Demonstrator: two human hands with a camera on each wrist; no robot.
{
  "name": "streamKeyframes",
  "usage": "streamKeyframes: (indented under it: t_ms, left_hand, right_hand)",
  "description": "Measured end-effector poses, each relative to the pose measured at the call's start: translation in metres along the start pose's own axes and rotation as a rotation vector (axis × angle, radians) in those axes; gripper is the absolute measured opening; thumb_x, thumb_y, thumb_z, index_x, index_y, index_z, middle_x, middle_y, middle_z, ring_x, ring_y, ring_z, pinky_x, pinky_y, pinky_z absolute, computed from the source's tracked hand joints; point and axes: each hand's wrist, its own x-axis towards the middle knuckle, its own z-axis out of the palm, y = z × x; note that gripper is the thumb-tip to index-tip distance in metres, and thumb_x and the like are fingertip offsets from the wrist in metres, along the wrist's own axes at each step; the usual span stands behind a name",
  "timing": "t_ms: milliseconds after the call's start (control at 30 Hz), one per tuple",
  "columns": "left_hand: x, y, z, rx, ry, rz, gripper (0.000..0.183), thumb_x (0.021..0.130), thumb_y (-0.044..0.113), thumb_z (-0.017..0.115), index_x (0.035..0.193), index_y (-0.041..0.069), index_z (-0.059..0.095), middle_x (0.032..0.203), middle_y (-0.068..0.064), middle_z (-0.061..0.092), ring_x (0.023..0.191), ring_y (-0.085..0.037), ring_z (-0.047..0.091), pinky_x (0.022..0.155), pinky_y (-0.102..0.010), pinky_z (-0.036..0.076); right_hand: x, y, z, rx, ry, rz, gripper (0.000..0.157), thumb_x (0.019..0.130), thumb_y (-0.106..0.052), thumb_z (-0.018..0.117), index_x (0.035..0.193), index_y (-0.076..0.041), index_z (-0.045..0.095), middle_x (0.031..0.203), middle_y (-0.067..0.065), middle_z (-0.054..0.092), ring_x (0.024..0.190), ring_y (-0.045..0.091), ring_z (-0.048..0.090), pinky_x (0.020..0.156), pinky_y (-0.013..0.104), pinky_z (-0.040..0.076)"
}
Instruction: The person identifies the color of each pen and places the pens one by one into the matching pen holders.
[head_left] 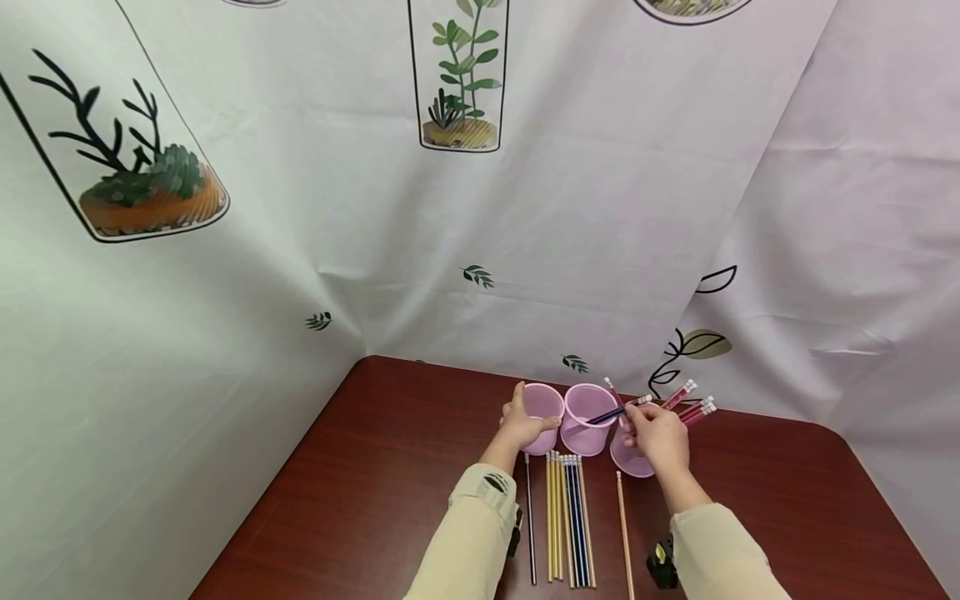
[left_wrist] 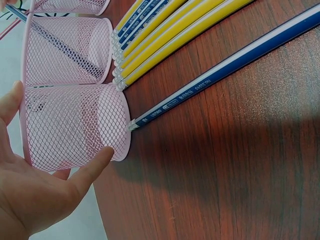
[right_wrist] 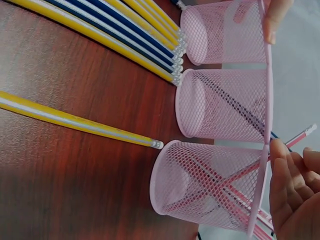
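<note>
Three pink mesh pencil cups stand in a row at the table's back. My left hand point(head_left: 522, 427) holds the left cup point(left_wrist: 65, 130), thumb on its side and fingers near the rim. A dark blue pencil point(head_left: 606, 414) slants into the middle cup point(right_wrist: 225, 105), its white eraser end up. My right hand point(head_left: 660, 435) pinches that pencil near its upper end, above the right cup point(right_wrist: 210, 185). Several red pencils point(head_left: 697, 410) lean in the right cup, partly hidden behind the right hand in the head view.
Several yellow pencils point(head_left: 553, 517) and blue pencils point(head_left: 576, 521) lie side by side before the cups. A single blue pencil point(left_wrist: 225, 72) lies to the left, a single yellow pencil point(right_wrist: 80, 120) to the right. Patterned white cloth point(head_left: 525, 250) hangs behind the brown table point(head_left: 360, 483).
</note>
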Motion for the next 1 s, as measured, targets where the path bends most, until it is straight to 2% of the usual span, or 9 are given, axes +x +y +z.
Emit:
streamKeyframes:
  t_ms: [67,167,400,567,700,867,1000]
  left_hand:
    - [0.000,0.000,0.001,-0.005,-0.001,0.001,0.096,0.069,0.028,0.081,0.145,0.016,0.024,0.130,-0.029,0.035,0.117,-0.049,0.035,0.093,-0.057,0.035]
    - [0.000,0.000,0.001,-0.009,-0.004,-0.002,0.096,0.069,0.028,0.081,0.145,0.017,0.023,0.131,-0.028,0.035,0.118,-0.048,0.034,0.093,-0.057,0.034]
    - [0.002,-0.001,0.002,-0.010,0.004,0.005,0.094,0.069,0.027,0.082,0.144,0.017,0.025,0.130,-0.028,0.036,0.117,-0.047,0.036,0.093,-0.057,0.034]
    - [0.000,0.000,0.001,-0.016,0.007,0.000,0.094,0.068,0.027,0.082,0.144,0.018,0.026,0.131,-0.028,0.036,0.118,-0.047,0.036,0.094,-0.057,0.034]
    - [0.000,0.000,0.000,-0.020,0.007,0.000,0.094,0.069,0.027,0.081,0.144,0.018,0.025,0.131,-0.028,0.036,0.118,-0.047,0.035,0.094,-0.057,0.034]
    - [0.000,-0.001,0.000,-0.028,0.005,0.010,0.094,0.069,0.026,0.081,0.144,0.016,0.025,0.131,-0.029,0.036,0.118,-0.048,0.034,0.094,-0.057,0.033]
    - [0.000,-0.001,0.000,-0.033,-0.002,0.007,0.094,0.070,0.025,0.081,0.145,0.016,0.024,0.131,-0.028,0.035,0.118,-0.047,0.034,0.094,-0.057,0.033]
  right_hand:
    - [0.000,0.002,0.000,0.060,-0.017,0.027,0.029,0.091,-0.023,0.056,0.087,0.003,0.068,0.061,0.008,0.063,0.049,0.019,0.060,0.050,0.030,0.049]
    - [-0.003,0.004,0.001,0.120,-0.061,0.049,0.031,0.091,-0.023,0.055,0.088,0.006,0.067,0.058,0.005,0.062,0.046,0.016,0.059,0.045,0.027,0.048]
    - [-0.021,0.011,0.016,0.206,-0.257,0.053,0.027,0.090,-0.017,0.057,0.080,0.007,0.063,0.058,0.007,0.060,0.045,0.019,0.058,0.043,0.033,0.048]
    - [-0.041,0.020,0.041,0.175,-0.364,0.017,0.015,0.085,-0.010,0.062,0.076,0.002,0.063,0.055,0.004,0.056,0.042,0.015,0.053,0.039,0.029,0.043]
    - [-0.054,0.027,0.058,0.123,-0.417,-0.035,0.008,0.082,-0.007,0.065,0.075,-0.004,0.063,0.055,0.002,0.053,0.041,0.014,0.051,0.037,0.026,0.039]
    - [-0.062,0.032,0.069,0.009,-0.408,-0.097,0.010,0.079,-0.009,0.069,0.071,-0.010,0.062,0.055,-0.002,0.052,0.040,0.013,0.050,0.038,0.026,0.039]
    - [-0.065,0.033,0.071,-0.045,-0.388,-0.111,0.013,0.077,-0.011,0.071,0.069,-0.012,0.061,0.055,-0.004,0.051,0.040,0.012,0.050,0.041,0.027,0.040]
